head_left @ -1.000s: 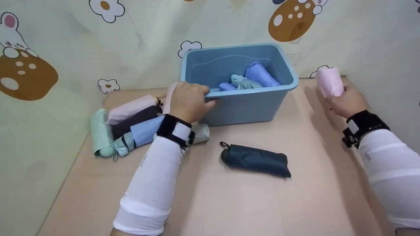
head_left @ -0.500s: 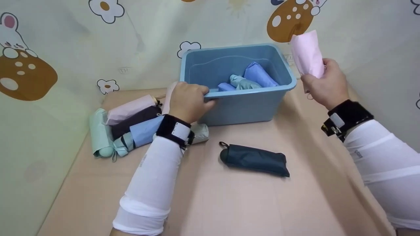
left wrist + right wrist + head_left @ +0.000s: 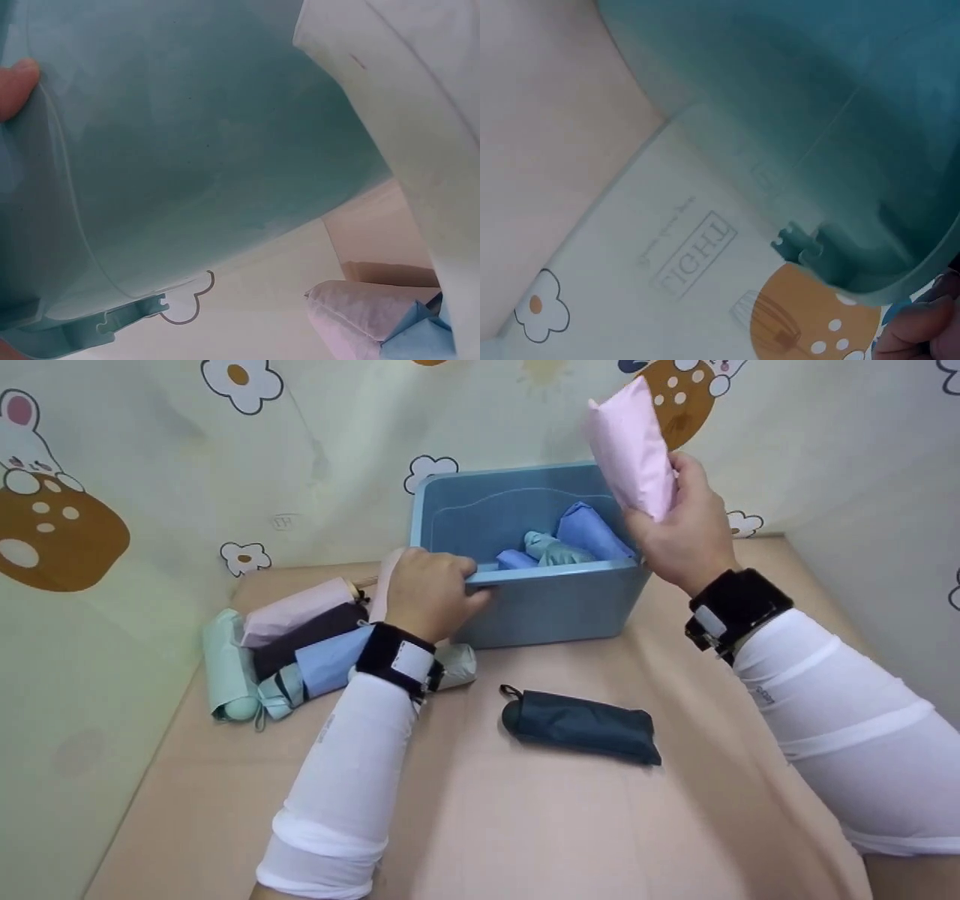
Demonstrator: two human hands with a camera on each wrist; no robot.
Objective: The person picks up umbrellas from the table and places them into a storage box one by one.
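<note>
In the head view my left hand (image 3: 429,594) grips the front left rim of a blue plastic bin (image 3: 559,604). My right hand (image 3: 686,529) holds a folded pink umbrella (image 3: 634,450) by its lower end, raised above the bin's right side. Inside the bin lie a blue folded umbrella (image 3: 592,531), a teal one (image 3: 556,550) and another blue piece, partly hidden by the front wall. The left wrist view shows the bin's side wall (image 3: 187,150) close up, with a fingertip (image 3: 16,86) against it. Fingers (image 3: 919,330) show below the bin's rim in the right wrist view.
A dark navy folded umbrella (image 3: 589,727) lies on the table (image 3: 540,825) in front of the bin. Left of it several folded umbrellas are heaped, among them a mint one (image 3: 231,664) and a pink one (image 3: 300,607). A patterned cloth (image 3: 337,450) hangs behind.
My right hand has lifted the pink umbrella from the table's right side, up and leftward to over the bin's right edge. The left hand has stayed on the rim.
</note>
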